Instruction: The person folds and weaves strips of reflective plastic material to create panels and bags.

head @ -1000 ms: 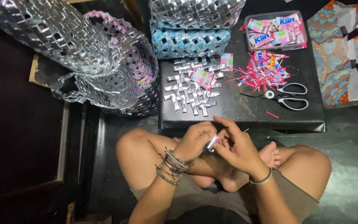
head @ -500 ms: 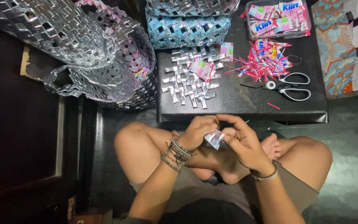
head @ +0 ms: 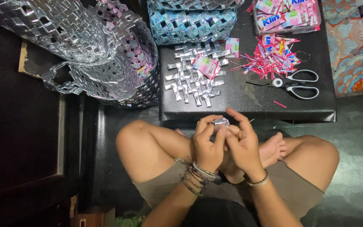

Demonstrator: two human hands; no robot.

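Observation:
I sit cross-legged on the floor with both hands raised over my lap. My left hand (head: 209,145) and my right hand (head: 242,141) pinch a small folded silver foil strip (head: 221,122) between their fingertips, just below the front edge of a low black table (head: 248,105). On the table lies a woven patch of silver foil strips (head: 192,82) with a pink wrapper (head: 206,65) resting on it. White-handled scissors (head: 297,84) lie to the right of the patch, below a heap of pink and red wrapper scraps (head: 272,56).
Large woven silver foil baskets (head: 85,46) stand on the floor at the left. A blue woven foil basket (head: 192,23) and a clear tray of wrappers (head: 288,14) sit at the table's back. Patterned cloth (head: 351,46) lies at the right.
My hands have drawn closer together and the foil strip now sits higher, pinched at the fingertips. The view has shifted slightly downward.

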